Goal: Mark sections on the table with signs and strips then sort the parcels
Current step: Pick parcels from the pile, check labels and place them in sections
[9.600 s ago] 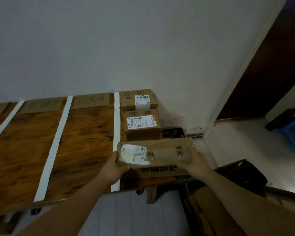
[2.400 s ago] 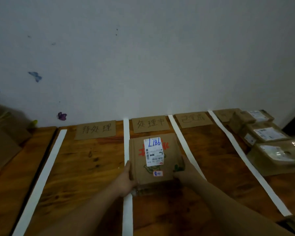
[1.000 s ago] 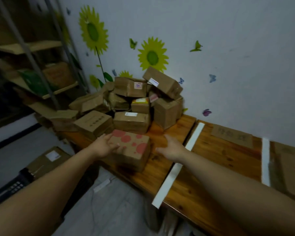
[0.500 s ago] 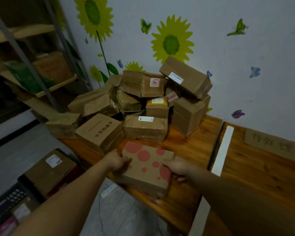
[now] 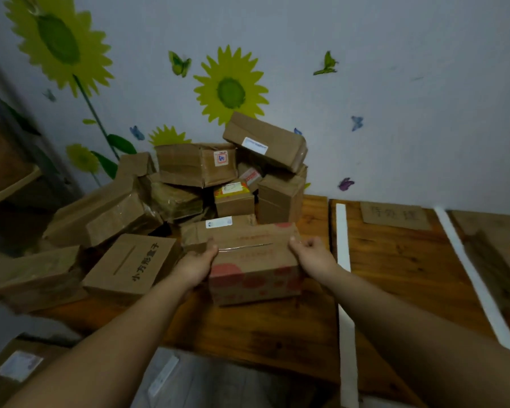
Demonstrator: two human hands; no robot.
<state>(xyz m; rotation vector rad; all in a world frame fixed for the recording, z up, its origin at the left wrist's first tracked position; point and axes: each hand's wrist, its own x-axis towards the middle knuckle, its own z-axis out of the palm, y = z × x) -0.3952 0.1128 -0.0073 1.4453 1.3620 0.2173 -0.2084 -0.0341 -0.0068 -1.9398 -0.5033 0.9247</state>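
Lying on the floor at the lower left, nearest of all, is a brown parcel with a white label [image 5: 18, 366]. Above it two bare forearms reach forward to a brown cardboard box printed with red spots [image 5: 253, 260]. The left hand [image 5: 196, 265] clasps the box's left end, thumb laid over the top edge, the other fingers hidden behind it; the right hand [image 5: 314, 254] clasps the right end, fingers curled over the top corner; so each grip is closed round the box, one at either end. The box sits over the near part of the wooden tabletop [image 5: 262, 334], its taped top and spotted near face both showing; whether its underside touches the wood cannot be told.

Just right of the right hand a white paper strip [image 5: 343, 260] runs from the near edge toward the wall; farther right lies a second white strip [image 5: 468, 275]. Between the two, at the far end, a brown cardboard sign [image 5: 395, 215] lies flat, its handwriting too blurred to read. Left of the held box lies a flat brown carton [image 5: 133, 265] with black printed characters. Behind both, a heap of brown cardboard parcels [image 5: 218, 178] is piled against the pale wall [image 5: 395, 83], several with white labels, the topmost tilted. On the wall above are yellow-green sunflower stickers [image 5: 230, 89] and small butterfly stickers [image 5: 179, 63].
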